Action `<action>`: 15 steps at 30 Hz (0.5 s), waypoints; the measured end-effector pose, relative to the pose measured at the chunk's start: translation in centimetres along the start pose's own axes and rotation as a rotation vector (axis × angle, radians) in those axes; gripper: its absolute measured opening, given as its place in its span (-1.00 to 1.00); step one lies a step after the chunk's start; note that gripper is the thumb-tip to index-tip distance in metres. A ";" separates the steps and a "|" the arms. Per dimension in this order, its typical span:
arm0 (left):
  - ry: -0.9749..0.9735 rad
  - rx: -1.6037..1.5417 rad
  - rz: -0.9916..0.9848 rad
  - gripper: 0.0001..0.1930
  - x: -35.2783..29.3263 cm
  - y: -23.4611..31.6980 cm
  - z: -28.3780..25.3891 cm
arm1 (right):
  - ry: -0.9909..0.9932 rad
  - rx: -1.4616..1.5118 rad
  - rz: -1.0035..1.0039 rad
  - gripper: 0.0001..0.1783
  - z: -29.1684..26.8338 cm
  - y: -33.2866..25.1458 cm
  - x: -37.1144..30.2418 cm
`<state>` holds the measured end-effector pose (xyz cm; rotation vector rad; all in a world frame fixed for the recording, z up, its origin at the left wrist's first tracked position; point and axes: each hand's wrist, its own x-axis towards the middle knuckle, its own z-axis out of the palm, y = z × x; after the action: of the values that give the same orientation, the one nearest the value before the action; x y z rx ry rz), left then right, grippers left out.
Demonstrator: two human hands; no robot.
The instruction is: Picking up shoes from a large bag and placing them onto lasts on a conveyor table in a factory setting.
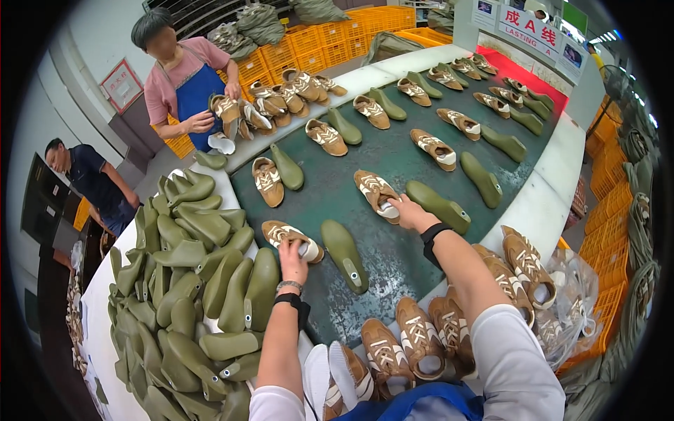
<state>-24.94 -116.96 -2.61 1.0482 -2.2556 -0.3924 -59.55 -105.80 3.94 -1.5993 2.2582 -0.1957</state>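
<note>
My left hand (292, 265) reaches over the collar of a brown sneaker with white stripes (278, 231) on the dark green belt, fingers curled onto it. Right beside that sneaker lies a green shoe last (344, 256). Farther off, my right hand (413, 213) grips the heel end of another brown sneaker (373, 188), thumb and fingers at its opening. A second green last (438, 205) lies just right of this hand. Both sneakers rest on the belt with their toes pointing away to the left. The undersides of my fingers are partly hidden.
A heap of green lasts (182, 295) covers the white ledge at left. Brown sneakers (390, 351) line the near edge, beside a plastic bag (572, 302). More sneakers and lasts run along the belt (379, 270). Across it, a co-worker (193, 77) handles sneakers. Orange crates (607, 245) stand right.
</note>
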 end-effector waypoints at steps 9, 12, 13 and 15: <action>-0.398 -0.160 -0.053 -0.62 -6.1 7.3 -13.6 | -0.340 -0.128 -0.228 -0.39 -11.1 -1.5 -10.9; -0.676 -0.194 0.001 -0.57 -12.1 12.5 -18.8 | -0.303 -0.135 -0.424 -0.48 -17.4 -5.0 -20.2; -0.773 -0.159 -0.017 -0.51 -14.3 13.8 -19.8 | -0.329 -0.127 -0.449 -0.48 -19.1 -6.0 -23.2; -0.783 -0.195 -0.011 -0.41 -19.5 15.2 -20.8 | -0.386 -0.051 -0.510 -0.49 -20.5 -6.9 -27.9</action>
<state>-10.86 -92.47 12.98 0.8925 -2.7903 -1.1669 -52.97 -84.14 31.06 -2.0139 1.5568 0.0429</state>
